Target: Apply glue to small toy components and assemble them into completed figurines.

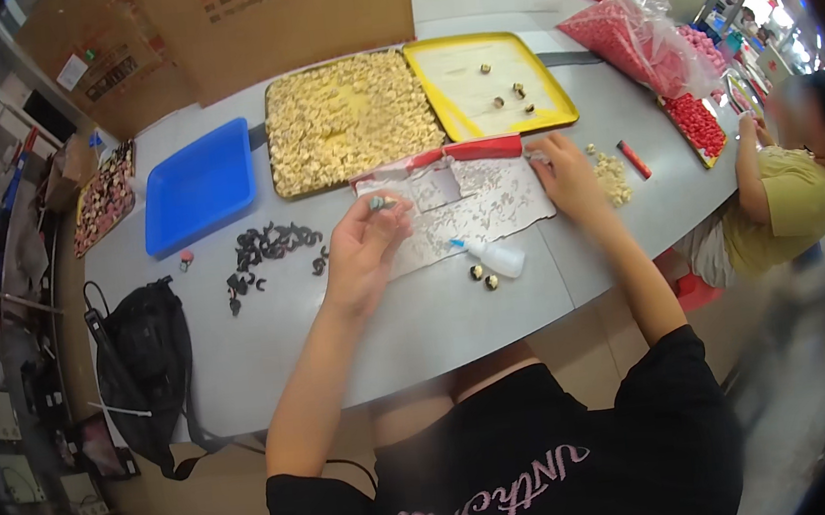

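My left hand (pixel 363 248) is raised over the left part of a glue-spotted white board (pixel 502 203). Its fingertips pinch a small dark-and-pale piece (pixel 383 203). At the board's right edge my right hand (pixel 567 179) rests palm down, fingers stretched forward and somewhat apart, with nothing visible in them. Beside it lies a small heap of cream pieces (pixel 611 179). A small squeeze bottle (pixel 498 257) with a blue tip lies on the board's near edge. Just in front of it sit two dark-and-cream pieces (pixel 484 278). Black curved pieces (pixel 275 244) are scattered left of my left hand.
Behind the board stand a tray full of cream pieces (pixel 349 113) and a yellow-rimmed tray (pixel 557 101) with several assembled pieces. A blue tray (pixel 199 189) and black bag (pixel 146 356) are on the left. Pink and red pieces (pixel 692 124) lie right, near a seated person (pixel 792 182).
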Demonstrator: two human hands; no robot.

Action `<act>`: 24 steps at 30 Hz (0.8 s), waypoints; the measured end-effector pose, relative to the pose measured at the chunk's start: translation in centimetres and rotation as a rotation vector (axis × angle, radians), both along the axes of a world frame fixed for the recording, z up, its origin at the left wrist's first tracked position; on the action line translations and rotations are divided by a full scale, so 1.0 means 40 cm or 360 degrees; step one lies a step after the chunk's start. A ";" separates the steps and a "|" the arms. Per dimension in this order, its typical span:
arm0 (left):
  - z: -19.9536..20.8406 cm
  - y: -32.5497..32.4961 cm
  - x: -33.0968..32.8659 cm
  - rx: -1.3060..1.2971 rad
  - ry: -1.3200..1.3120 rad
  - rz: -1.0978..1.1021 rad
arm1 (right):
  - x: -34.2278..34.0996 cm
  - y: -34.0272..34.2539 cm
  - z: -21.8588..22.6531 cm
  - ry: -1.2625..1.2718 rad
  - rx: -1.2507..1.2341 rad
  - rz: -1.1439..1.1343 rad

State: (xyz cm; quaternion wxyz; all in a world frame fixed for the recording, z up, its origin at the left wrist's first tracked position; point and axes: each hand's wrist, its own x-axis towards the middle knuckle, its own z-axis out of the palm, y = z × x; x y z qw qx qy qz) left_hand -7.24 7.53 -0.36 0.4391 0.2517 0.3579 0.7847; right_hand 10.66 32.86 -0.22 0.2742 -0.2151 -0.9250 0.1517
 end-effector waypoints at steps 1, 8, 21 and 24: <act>0.007 -0.003 0.001 0.0005 0.0012 -0.0019 | -0.002 -0.003 0.010 0.0071 -0.0009 -0.0003; 0.011 -0.001 0.013 -0.0098 0.0233 -0.0043 | -0.085 -0.086 0.154 0.0451 -0.0248 0.0333; 0.014 0.007 0.048 -0.0051 0.0237 -0.0244 | -0.151 -0.177 0.088 0.0680 -0.1094 0.1144; 0.017 0.009 0.058 -0.0069 0.0371 -0.0188 | -0.151 -0.173 0.083 0.0646 -0.1132 0.1175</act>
